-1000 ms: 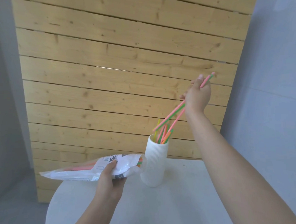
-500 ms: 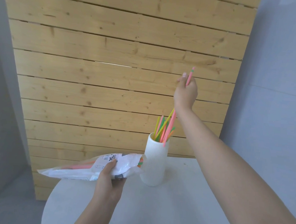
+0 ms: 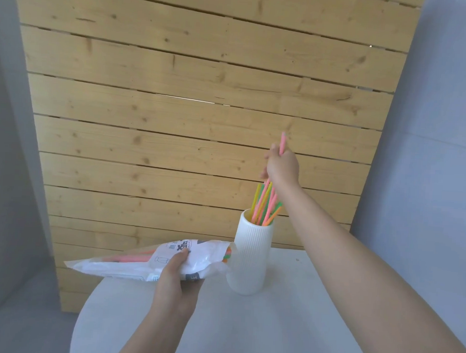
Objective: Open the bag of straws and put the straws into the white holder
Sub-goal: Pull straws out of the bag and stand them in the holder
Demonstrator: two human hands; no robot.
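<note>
Right hand (image 3: 283, 167) directly above the white ribbed holder (image 3: 251, 255); grip pinched round a pink straw (image 3: 282, 143), top end poking out above the fingers; how many straws the grip encloses, cannot tell. A second ago the same hand was higher and off to the holder's right, straws slanted with lower tips short of the mouth; half a second ago, steeper, tips near the rim; now near-upright and lower, hand close over the standing bunch; lower end of the held straw appears down among the others inside the mouth, though the merge is hard to separate.

Straws in holder (image 3: 264, 205): yellow, pink, green, orange, fanned against the rim.

Left hand (image 3: 174, 284) to the holder's left; grip closed under and around the white printed bag (image 3: 153, 261), thumb on top; bag lifted off the round white surface (image 3: 271, 328), open mouth turned toward the holder and just beside its wall; position much as before. Remaining straws (image 3: 136, 259) visible through the plastic and at the mouth; count not readable.

Backdrop: wooden slat panel (image 3: 202, 120) behind the holder.

Judgement: this batch is at the point of release; letting go should seat it. Bag is open, holder partly filled, more still in the bag; task mid-way. Risk: a long straw tipping out over the rim, or the holder nudged by the bag mouth.
</note>
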